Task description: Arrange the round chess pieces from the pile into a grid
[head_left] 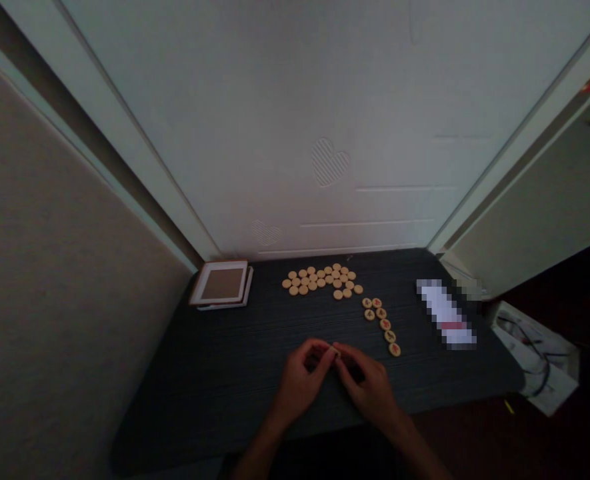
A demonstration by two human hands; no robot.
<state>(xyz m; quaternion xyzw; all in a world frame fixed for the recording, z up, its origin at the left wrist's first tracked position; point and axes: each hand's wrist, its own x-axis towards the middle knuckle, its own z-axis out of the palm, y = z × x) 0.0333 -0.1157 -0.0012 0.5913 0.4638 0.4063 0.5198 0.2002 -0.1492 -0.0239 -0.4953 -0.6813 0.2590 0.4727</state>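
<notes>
my two forearms reach in over the near edge of the dark table, and my left hand and right hand meet above it. both hands are narrow, thumbs and fingers drawn to a point, and between their touching tips they pinch a small round piece, mostly hidden by my fingers, so i cannot tell what its mark is. off past the table's right edge sits a white box with dark cables in it. just beyond my right hand, seven marked discs lie flat, five in a slanting line and two beside its far end, some characters red and some dark, too small for me to read. to their right lies a pale item, blurred into blocks. over on the left, a brown-and-white frame rests on another flat thing. farther back, a crowd of plain-topped discs lies close together, many touching. behind the table's far edge rises a pale panel bearing a large striped heart and a smaller one lower on the left.
</notes>
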